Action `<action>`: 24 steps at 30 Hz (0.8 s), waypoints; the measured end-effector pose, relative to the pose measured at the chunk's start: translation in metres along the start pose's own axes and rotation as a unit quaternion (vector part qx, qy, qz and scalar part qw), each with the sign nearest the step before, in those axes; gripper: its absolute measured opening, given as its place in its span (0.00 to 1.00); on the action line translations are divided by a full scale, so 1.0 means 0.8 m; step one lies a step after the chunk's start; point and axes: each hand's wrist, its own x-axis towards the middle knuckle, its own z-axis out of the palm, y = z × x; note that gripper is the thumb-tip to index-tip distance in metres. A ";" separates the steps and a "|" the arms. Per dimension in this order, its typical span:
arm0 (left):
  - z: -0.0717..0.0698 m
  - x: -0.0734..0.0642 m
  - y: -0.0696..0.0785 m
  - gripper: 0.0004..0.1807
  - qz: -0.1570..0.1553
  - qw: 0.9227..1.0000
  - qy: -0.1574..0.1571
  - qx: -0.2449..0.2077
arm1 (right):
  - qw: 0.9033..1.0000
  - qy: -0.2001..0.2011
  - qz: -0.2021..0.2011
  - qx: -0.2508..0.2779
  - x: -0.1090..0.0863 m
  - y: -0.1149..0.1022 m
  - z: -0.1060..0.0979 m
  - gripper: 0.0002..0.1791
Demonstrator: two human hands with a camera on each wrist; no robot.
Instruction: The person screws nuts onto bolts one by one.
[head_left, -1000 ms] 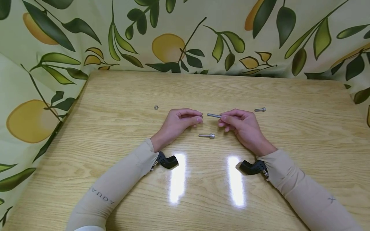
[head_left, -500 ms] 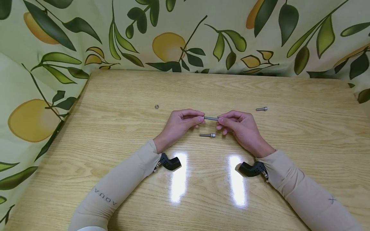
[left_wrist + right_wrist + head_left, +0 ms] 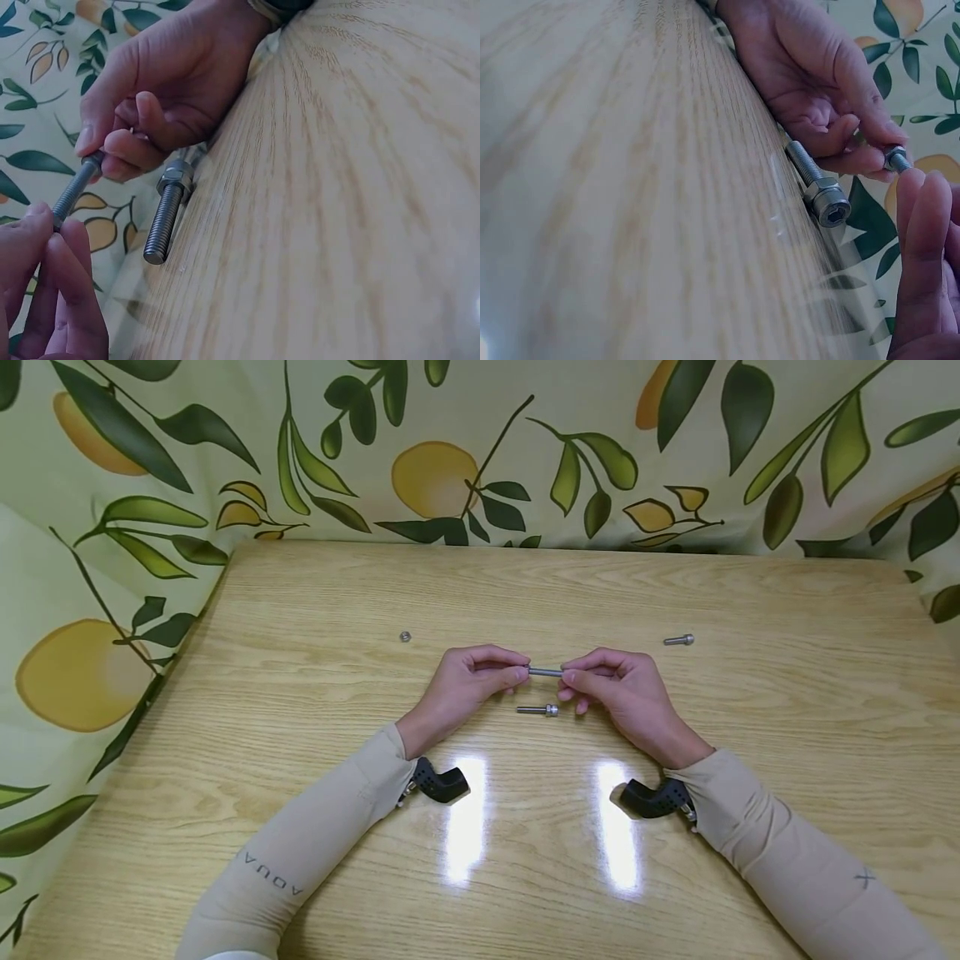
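Just above the middle of the table, my right hand (image 3: 618, 685) pinches the head end of a metal bolt (image 3: 545, 672) between thumb and fingers. The bolt lies nearly level and points left. At its tip my left hand (image 3: 468, 685) pinches a small hex nut (image 3: 895, 157), which shows in the right wrist view against the thumb and fingertip. The bolt's end meets the nut there. Below both hands, a second socket-head bolt (image 3: 534, 711) lies on the table; in the left wrist view a nut (image 3: 175, 177) sits on its thread, up by the head.
A loose hex nut (image 3: 405, 637) lies behind my left hand, and another socket-head bolt (image 3: 678, 640) lies behind my right. The wooden table (image 3: 300, 610) backs onto a leaf-patterned cloth (image 3: 322, 527). Black wrist cameras hang under both sleeves.
A second ago a gap separated the bolt's tip from my left hand. My right hand has moved slightly left, bringing the tip to the left fingertips; since then little has moved.
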 end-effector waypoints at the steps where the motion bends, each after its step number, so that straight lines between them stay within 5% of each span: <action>1: 0.000 -0.001 0.000 0.13 0.001 1.000 -0.001 0.002 | 1.000 -0.001 0.000 0.000 0.000 0.000 0.000 0.09; 24: 0.000 -0.003 0.001 0.14 0.011 1.000 -0.023 -0.010 | 1.000 -0.003 0.005 0.008 -0.002 -0.003 0.001 0.07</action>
